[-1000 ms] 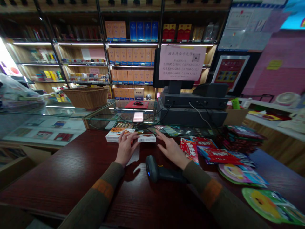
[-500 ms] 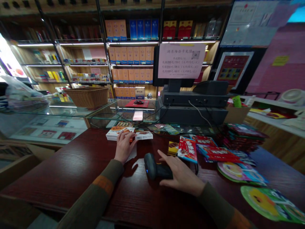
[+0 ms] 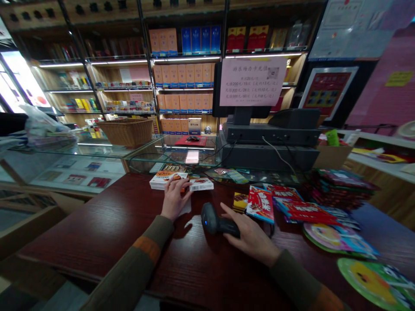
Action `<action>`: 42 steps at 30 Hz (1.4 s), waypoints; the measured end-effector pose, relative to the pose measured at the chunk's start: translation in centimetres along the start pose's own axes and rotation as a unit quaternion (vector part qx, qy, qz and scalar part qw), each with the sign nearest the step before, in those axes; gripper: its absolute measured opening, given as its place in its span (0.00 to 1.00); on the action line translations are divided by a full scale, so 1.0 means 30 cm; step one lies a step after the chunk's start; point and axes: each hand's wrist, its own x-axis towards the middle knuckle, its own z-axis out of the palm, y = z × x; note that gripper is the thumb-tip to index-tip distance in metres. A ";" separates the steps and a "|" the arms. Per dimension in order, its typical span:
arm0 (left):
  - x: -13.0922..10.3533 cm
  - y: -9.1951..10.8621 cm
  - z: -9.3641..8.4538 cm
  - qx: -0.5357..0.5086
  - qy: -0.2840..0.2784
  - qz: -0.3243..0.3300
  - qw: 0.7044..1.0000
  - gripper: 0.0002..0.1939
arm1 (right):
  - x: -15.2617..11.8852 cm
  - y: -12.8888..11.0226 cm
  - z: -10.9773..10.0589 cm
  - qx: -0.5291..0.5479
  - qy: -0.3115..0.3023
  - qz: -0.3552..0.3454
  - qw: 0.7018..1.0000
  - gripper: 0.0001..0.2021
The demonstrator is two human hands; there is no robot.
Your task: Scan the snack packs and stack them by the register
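Note:
My left hand [image 3: 175,199] rests at the near edge of the white and orange boxes [image 3: 158,180], fingertips touching them, fingers slightly apart. Another flat white box [image 3: 201,185] lies just right of those fingers. A black barcode scanner [image 3: 211,219] lies on the dark red wooden table [image 3: 106,216], its blue light showing. My right hand [image 3: 251,235] is at the scanner's handle, the index finger stretched out above it and the thumb below; the fingers are apart and not wrapped round the handle. Red snack packets [image 3: 260,203] and a yellow packet [image 3: 240,201] lie beyond the right hand.
Stacked dark packets [image 3: 343,185] and round green-edged packages [image 3: 372,280] occupy the right side. A black register and monitor stand [image 3: 269,147] is behind, beside a glass counter [image 3: 168,151] with cables. A wicker basket [image 3: 126,131] stands at the back left.
The view has shifted slightly, so most things appear further right. My right hand is closer around the scanner's handle, with its thumb now nearer the handle. My left hand stays at the boxes.

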 end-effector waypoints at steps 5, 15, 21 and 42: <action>-0.001 0.006 0.007 -0.002 0.002 0.027 1.000 0.14 | 0.003 -0.014 -0.010 0.050 0.059 0.029 0.997 0.40; 0.001 0.025 0.006 -0.022 -0.018 0.014 1.000 0.19 | -0.003 -0.045 -0.051 0.180 0.119 0.040 0.976 0.39; -0.006 0.011 0.019 -0.018 -0.018 0.014 1.000 0.18 | -0.013 -0.033 -0.050 0.186 0.102 0.046 0.976 0.40; -0.008 0.013 0.018 -0.039 -0.002 0.019 0.999 0.23 | -0.022 -0.005 -0.036 0.019 -0.039 0.024 0.999 0.41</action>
